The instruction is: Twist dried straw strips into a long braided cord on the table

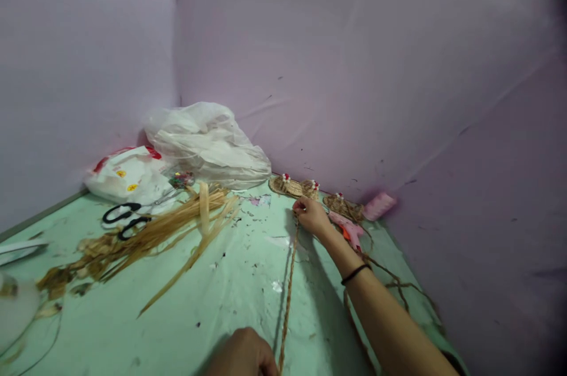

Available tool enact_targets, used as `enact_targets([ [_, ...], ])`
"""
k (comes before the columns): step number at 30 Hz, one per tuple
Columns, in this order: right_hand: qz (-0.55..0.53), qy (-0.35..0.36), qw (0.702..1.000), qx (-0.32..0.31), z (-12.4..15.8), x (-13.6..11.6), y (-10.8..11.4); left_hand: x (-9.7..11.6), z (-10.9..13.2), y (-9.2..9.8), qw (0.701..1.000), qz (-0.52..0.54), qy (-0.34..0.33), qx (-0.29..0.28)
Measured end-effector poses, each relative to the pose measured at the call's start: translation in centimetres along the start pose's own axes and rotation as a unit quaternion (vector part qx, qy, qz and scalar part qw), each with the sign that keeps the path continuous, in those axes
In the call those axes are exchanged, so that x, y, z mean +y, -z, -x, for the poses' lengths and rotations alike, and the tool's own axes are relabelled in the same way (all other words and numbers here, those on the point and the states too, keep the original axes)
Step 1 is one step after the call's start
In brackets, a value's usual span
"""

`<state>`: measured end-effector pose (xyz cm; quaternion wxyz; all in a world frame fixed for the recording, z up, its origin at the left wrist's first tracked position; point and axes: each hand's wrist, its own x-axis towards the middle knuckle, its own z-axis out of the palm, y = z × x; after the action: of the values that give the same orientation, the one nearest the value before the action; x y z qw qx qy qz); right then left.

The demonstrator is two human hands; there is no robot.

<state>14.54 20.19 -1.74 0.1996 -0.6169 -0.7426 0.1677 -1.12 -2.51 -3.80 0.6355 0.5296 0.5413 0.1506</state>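
A thin braided cord of brown plant fibre (290, 281) runs in a nearly straight line over the green tabletop (239, 305). At its far end, my right hand (311, 215) is closed in a pinch on it. At the bottom edge of the view, my left hand (245, 353) is curled round the near part of the cord; its fingertips are partly cut off. Just beyond my right hand lie small woven sandals (290, 186) with red and white beads. A pink glue gun (348, 228) is beside my right wrist, partly hidden behind the forearm.
Dry fibre strips (177, 234) lie to the left with black-handled scissors (126, 219). A white plastic bag (208, 146) and a white and red bag (130, 175) rest against the wall. More braided cord (394, 275) and a pink roll (380, 206) are at the right.
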Motion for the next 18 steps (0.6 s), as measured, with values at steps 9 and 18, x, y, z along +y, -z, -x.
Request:
enact_targets([
  [9,-0.057,-0.058,0.996,-0.041,-1.0,0.7,-0.5,3.0,1.2,1.1,0.989,0.144,-0.008,0.038],
  [18,0.115,0.048,0.99,-0.073,0.1,-0.9,1.6,2.2,0.4,1.9,0.984,0.134,-0.093,0.068],
])
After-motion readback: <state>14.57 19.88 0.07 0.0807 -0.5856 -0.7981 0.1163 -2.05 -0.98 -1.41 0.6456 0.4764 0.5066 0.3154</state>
